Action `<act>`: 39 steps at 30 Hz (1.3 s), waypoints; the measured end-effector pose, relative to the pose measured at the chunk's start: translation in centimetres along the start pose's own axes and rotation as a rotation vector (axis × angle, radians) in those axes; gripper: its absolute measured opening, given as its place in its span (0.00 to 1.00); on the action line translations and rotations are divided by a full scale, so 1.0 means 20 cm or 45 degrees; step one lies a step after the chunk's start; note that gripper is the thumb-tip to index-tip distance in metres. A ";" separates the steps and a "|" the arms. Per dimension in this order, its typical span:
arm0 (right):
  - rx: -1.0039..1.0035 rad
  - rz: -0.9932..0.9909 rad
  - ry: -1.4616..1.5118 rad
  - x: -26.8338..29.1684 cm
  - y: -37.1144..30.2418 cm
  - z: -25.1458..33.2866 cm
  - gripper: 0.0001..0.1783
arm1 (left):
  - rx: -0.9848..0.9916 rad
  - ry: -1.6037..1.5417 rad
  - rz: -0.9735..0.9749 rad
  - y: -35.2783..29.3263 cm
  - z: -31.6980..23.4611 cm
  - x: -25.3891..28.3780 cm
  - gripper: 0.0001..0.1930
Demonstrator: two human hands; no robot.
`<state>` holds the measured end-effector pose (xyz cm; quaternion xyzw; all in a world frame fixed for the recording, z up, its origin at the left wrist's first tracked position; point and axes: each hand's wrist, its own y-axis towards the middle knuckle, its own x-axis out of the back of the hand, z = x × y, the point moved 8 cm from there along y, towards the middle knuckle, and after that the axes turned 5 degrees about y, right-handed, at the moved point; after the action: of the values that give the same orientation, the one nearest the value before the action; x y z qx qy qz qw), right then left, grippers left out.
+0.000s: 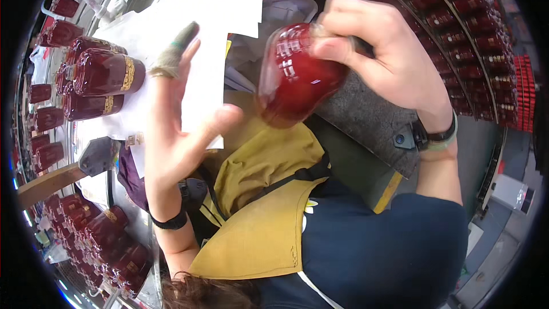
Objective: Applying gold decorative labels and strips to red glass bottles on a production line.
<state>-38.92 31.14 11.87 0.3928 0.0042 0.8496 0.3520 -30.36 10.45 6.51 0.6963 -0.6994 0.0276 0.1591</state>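
A rounded, glossy dark red glass bottle (297,83) with white and gold markings hangs tilted in front of my apron. My right hand (372,40) grips its neck end, thumb across the glass. The bottle is slightly blurred. Left of it, my left hand (183,114) is held up with fingers stretched and thumb spread, holding nothing. A worn cloth finger cover (174,54) wraps one of its fingers. White sheets of paper (200,14) lie behind and beneath that hand. Several similar red bottles with gold patterns (106,73) stand just left of it.
More red bottles crowd the lower left (100,234). Curved racks of red bottles (446,23) fill the upper right. A wooden-handled tool (51,186) juts in from the left. A grey board (372,120) sits below my right hand; a clear plastic bin (289,8) stands behind the bottle.
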 end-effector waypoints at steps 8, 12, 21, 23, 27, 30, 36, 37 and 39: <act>-0.852 0.142 -0.509 -0.59 -0.75 -1.15 0.09 | 0.281 0.451 -0.549 -0.53 0.17 0.55 0.23; -0.983 0.090 -0.462 -1.16 -1.02 -1.65 0.10 | 0.464 0.477 -0.861 -0.89 0.18 0.69 0.20; -1.030 0.435 -0.693 -1.82 -1.04 -2.20 0.14 | 0.639 0.637 -1.324 -1.46 0.00 0.84 0.19; -0.753 0.452 -0.806 -1.86 -1.05 -2.16 0.15 | 0.624 0.685 -1.379 -1.37 -0.06 0.82 0.17; -0.268 0.524 -0.696 -1.84 -1.17 -2.23 0.14 | 0.365 0.566 -1.520 -1.26 -0.16 0.96 0.20; -0.048 0.549 -0.513 -1.83 -1.22 -2.14 0.13 | 0.242 0.711 -1.644 -1.22 -0.38 1.14 0.19; -0.142 0.608 -0.355 -1.75 -1.17 -2.14 0.16 | 0.298 1.187 -1.960 -1.58 -0.72 1.93 0.21; -0.160 0.625 -0.325 -1.77 -1.14 -2.15 0.17 | 0.353 1.461 -1.927 -1.80 -0.77 2.15 0.25; -0.225 0.623 -0.340 -1.67 -1.11 -2.15 0.18 | 0.754 1.719 -1.853 -1.93 -0.75 2.34 0.26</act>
<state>-39.66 39.40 -46.28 0.4583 -0.2111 0.8470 0.1671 11.38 -32.03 25.86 0.8013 0.1601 0.4804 0.3186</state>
